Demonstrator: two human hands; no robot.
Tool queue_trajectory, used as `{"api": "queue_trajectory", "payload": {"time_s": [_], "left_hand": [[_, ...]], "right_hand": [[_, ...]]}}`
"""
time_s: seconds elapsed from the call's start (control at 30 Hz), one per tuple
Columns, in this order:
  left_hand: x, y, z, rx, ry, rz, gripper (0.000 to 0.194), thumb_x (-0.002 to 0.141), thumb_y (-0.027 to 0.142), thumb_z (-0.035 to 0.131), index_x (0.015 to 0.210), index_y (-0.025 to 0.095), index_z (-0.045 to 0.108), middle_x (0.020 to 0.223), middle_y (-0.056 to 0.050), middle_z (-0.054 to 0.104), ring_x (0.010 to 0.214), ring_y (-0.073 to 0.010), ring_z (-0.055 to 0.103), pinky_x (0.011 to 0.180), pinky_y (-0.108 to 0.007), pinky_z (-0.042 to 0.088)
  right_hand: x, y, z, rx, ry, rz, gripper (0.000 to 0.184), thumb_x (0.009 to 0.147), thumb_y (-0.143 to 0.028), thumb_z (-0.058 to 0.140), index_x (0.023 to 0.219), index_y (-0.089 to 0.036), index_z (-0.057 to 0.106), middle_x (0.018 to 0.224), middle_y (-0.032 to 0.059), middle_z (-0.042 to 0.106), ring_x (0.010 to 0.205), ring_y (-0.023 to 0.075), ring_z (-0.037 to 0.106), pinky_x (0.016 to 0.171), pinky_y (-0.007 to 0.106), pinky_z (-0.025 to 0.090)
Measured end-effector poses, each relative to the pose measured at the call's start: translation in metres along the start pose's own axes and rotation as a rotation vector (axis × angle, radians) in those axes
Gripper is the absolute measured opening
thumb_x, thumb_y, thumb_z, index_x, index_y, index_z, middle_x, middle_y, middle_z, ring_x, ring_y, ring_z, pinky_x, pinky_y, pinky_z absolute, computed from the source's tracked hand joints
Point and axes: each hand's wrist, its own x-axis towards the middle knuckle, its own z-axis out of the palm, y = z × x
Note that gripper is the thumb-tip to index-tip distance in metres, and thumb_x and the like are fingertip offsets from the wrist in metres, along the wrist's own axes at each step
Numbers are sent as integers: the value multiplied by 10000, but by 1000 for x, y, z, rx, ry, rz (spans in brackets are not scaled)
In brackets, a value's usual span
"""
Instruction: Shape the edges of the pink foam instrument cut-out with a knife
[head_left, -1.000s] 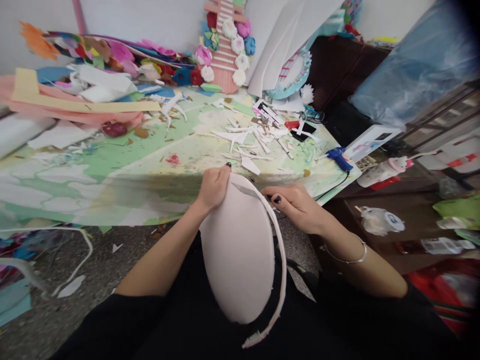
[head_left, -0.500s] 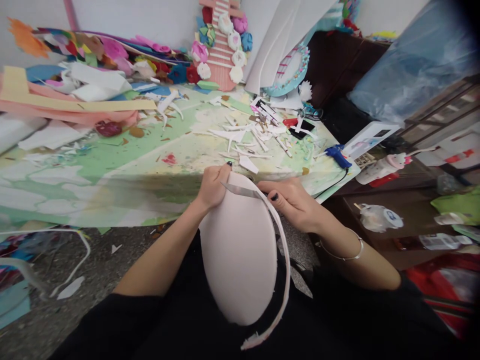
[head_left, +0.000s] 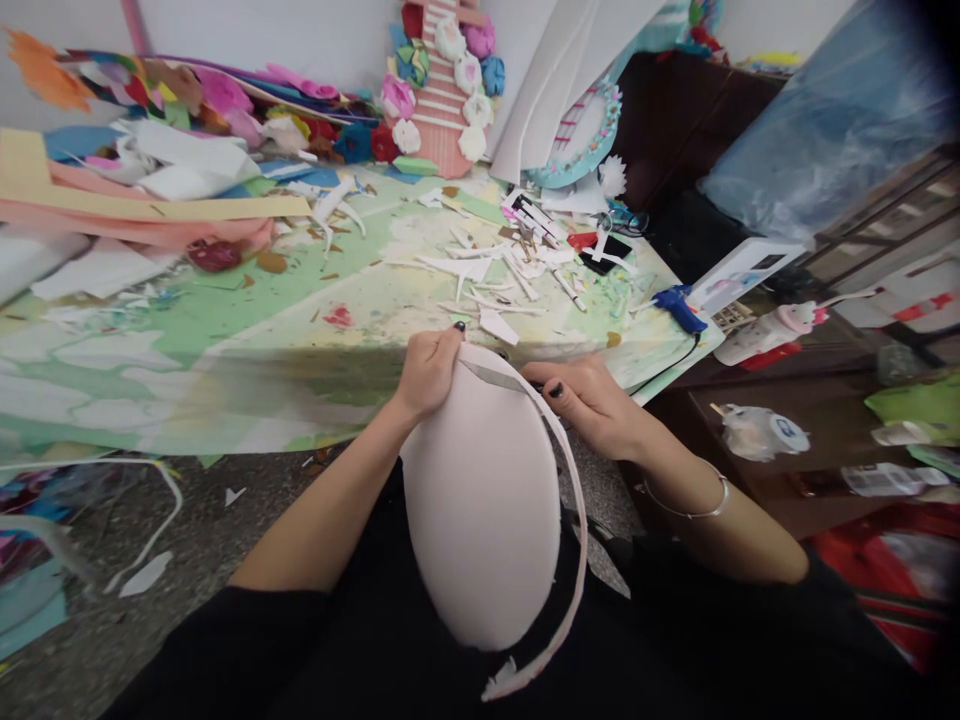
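Nr side of worktop [head_left: 277,300], oval board [head_left: 480,520] is pinched at far end by L hand [head_left: 427,372], R hand [head_left: 592,402] closed on knife [head_left: 496,377], blade aimed L, so any slip might nick L fingers.

White scraps [head_left: 469,268], a glue gun [head_left: 681,308] and artificial flowers [head_left: 225,92] on a table [head_left: 285,300] suggest a craft workshop.

The only view looks from the wearer's head, facing forward and down. Nearest, at six o'clock, is the black shirt [head_left: 420,670]. The left hand [head_left: 427,375] and right hand [head_left: 592,405] are close, mid-frame. Beyond, the table [head_left: 285,290] spans nine to three o'clock; farthest, the wall [head_left: 277,30] stands at eleven.
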Motion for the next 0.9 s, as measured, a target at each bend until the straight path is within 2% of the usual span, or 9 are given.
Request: {"api": "queue_trajectory", "payload": {"time_s": [0.23,0.43,0.7,0.9], "left_hand": [[0,1,-3,-26,-9,-19,441,879,319,454,495,203,270,479,32,245,486,-105,255,497,-301,214],[0,0,-3,-25,-18,-2,447,882,345,449,497,203,273,483,30,242,490,-104,244,498,-302,213],[0,-1,-4,42,-14,5,436,887,316,424,498,202,265,483,32,232,494,-105,248,501,-303,204],[-1,-3,-3,29,-11,16,437,879,328,437,497,202,267,476,33,236,486,-103,251,501,-303,212]], "right_hand": [[0,8,1,34,-34,72,506,991,-526,180,691,-189,409,560,-52,294,501,91,292,530,263,219],[1,15,0,77,-75,83,529,986,-540,182,671,-186,418,569,-47,312,518,96,299,541,260,241],[0,21,-2,103,-119,110,541,995,-505,221,784,-164,585,547,-42,373,545,108,383,582,255,293],[1,24,-3,109,-145,132,554,998,-494,227,819,-150,622,531,-45,395,529,105,390,582,254,297]]}}
